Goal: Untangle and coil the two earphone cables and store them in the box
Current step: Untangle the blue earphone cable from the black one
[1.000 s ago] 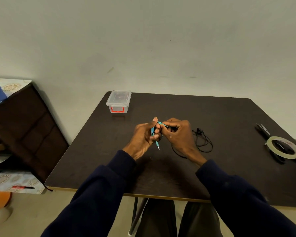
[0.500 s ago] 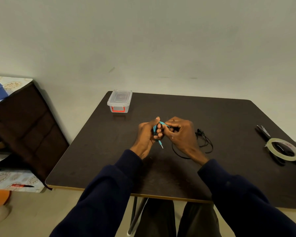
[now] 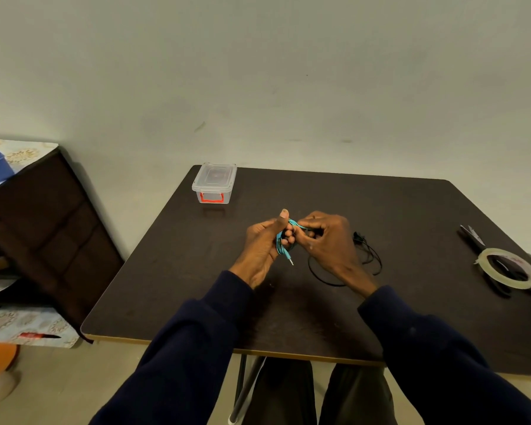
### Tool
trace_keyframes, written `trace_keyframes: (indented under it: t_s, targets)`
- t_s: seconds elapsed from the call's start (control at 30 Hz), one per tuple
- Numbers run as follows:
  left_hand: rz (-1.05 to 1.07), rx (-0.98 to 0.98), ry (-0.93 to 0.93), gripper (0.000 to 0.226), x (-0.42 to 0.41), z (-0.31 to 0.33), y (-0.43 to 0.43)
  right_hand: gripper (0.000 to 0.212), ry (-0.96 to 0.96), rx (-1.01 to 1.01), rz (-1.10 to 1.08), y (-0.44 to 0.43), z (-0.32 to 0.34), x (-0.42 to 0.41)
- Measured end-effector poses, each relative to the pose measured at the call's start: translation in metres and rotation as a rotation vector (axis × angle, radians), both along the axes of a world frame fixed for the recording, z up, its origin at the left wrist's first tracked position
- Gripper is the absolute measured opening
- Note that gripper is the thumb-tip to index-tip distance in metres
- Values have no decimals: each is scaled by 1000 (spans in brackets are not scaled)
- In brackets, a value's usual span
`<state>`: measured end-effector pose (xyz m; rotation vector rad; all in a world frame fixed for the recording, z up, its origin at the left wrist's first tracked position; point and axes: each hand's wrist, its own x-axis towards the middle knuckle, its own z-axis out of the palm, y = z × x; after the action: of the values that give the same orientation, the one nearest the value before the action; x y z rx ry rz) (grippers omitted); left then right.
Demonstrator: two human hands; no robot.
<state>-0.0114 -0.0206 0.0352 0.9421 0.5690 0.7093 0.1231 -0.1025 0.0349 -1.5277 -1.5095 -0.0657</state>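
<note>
Tip: left hand [image 3: 262,243] grips the teal earphone cable [image 3: 280,245] coil over the tabletop [image 3: 196,286], right hand [image 3: 328,243] pinches its loose strand, so I'd wind snug, even loops; black earphone cable [image 3: 369,256] lies just right, box [image 3: 214,183] far left.

The teal cable [image 3: 280,245] is looped with its plug dangling, the black cable [image 3: 358,239] lies loose, and the clear box [image 3: 214,183] is closed.
</note>
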Motion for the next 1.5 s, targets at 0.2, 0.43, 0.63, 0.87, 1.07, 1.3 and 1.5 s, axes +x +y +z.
trace_keyframes:
  t_s: [0.2, 0.43, 0.63, 0.87, 1.07, 1.3, 1.5]
  targets:
    - [-55, 234, 85, 34, -6, -1, 0, 16, 41, -7, 45, -2, 4, 3]
    - [-126, -10, 4, 32, -18, 8, 5, 19, 287, -152, 246, -9, 12, 17]
    - [-153, -74, -42, 30, -27, 21, 4, 20, 548, -123, 268, -14, 9, 14]
    - [-65, -10, -28, 27, -29, 22, 6, 16, 636, -47, 174, -21, 3, -1]
    - [-53, -41, -52, 26, -26, 23, 2, 11, 438, -33, 61, -17, 3, -5]
    - [44, -3, 25, 27, -25, 21, 10, 13, 400, 5, 70, -19, 5, -3]
    - [87, 1, 56, 29, -19, 17, 9, 22, 19, 115, -9, -27, 9, -15]
